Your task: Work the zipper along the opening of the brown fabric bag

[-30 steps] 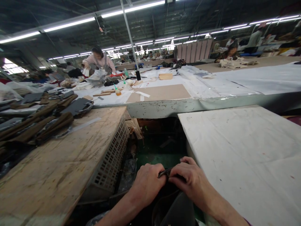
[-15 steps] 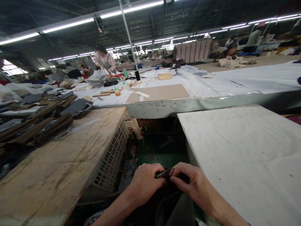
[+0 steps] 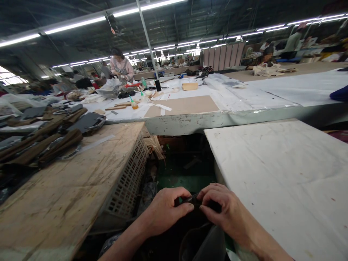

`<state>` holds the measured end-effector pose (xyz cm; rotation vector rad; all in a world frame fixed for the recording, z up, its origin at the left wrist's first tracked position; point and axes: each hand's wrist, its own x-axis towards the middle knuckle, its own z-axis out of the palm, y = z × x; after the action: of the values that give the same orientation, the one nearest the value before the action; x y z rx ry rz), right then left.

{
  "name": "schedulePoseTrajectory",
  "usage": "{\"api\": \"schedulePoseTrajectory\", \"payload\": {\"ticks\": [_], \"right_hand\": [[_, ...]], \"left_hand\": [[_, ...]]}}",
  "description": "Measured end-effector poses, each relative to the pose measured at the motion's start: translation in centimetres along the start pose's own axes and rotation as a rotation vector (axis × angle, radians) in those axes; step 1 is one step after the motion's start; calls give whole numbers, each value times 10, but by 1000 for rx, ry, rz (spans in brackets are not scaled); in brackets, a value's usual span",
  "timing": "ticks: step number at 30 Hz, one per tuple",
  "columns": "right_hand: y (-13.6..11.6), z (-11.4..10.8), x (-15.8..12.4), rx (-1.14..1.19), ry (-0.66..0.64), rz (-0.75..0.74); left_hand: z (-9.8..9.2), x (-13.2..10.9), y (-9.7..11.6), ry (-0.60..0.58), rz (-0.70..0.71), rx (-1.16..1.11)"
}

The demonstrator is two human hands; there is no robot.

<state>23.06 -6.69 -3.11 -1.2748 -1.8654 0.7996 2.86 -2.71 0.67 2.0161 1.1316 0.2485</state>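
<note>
In the gap between two tables, both my hands pinch a dark, flexible piece (image 3: 210, 244) by its upper edge. Its kind is hard to make out; a grey-black curved flap hangs below my wrists. My left hand (image 3: 168, 210) grips the edge from the left, thumb along the near side. Close beside it, my right hand (image 3: 224, 204) has thumb and fingertips pressed on the same edge. A short dark strip of that edge shows between the fingertips. The rest of the piece blends into shadow over my lap.
On the left wooden table (image 3: 81, 181) lie stacked brown and grey pieces (image 3: 58, 141). A plastic crate (image 3: 126, 181) stands beneath it. A white-covered table (image 3: 282, 174) is at right. Across the long table (image 3: 176, 123), a glue bottle (image 3: 133, 103) stands; a co-worker (image 3: 121, 69) works behind.
My fingers have shifted slightly along the edge, and the left thumb now lies straighter and further right. The view has turned a little to the right.
</note>
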Motion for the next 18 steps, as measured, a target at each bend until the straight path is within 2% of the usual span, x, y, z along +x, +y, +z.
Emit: {"api": "schedulePoseTrajectory", "payload": {"ticks": [9,18], "right_hand": [[-2,9,5,-146,13,97],[-3,11,6,-190,28,121]], "left_hand": [[3,-1,-2,11,-14,-54],[8,-2,-1,49,-20,-5]]}}
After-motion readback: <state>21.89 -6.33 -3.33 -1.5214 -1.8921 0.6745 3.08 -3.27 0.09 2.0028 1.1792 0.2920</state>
